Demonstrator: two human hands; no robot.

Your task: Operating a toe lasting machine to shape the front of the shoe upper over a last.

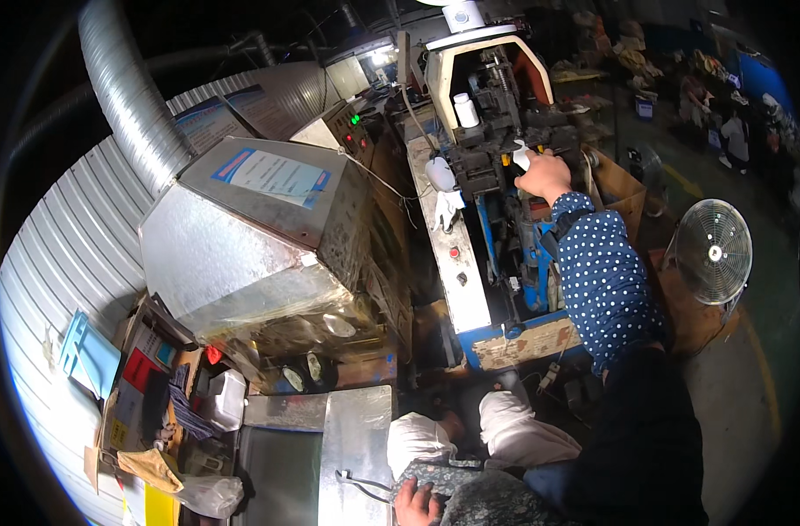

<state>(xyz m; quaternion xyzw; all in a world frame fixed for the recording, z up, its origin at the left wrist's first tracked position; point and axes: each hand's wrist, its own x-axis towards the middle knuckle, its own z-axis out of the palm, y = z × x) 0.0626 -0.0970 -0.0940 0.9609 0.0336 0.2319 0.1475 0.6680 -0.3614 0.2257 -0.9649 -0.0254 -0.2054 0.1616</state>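
My right hand (545, 175) reaches forward over a dark, blue-framed machine (536, 250), its fingers closed on a small white piece (522, 157). What kind of piece it is does not show clearly. The polka-dot sleeve (606, 272) covers that forearm. At the lower edge my left hand (417, 503) rests against my grey patterned clothing (496, 501), fingers slightly bent and apart, with no held thing visible. Close to it, a dark hooked strap or cable (363, 483) lies over a metal surface (354, 438).
A white bottle (466, 110) stands on the machine; a white glove (447, 210) hangs at its left side. Further left is a large metal hood (242, 210) with a duct. A round fan (714, 252) stands at right. Boxes and rags crowd a shelf (133, 412) lower left.
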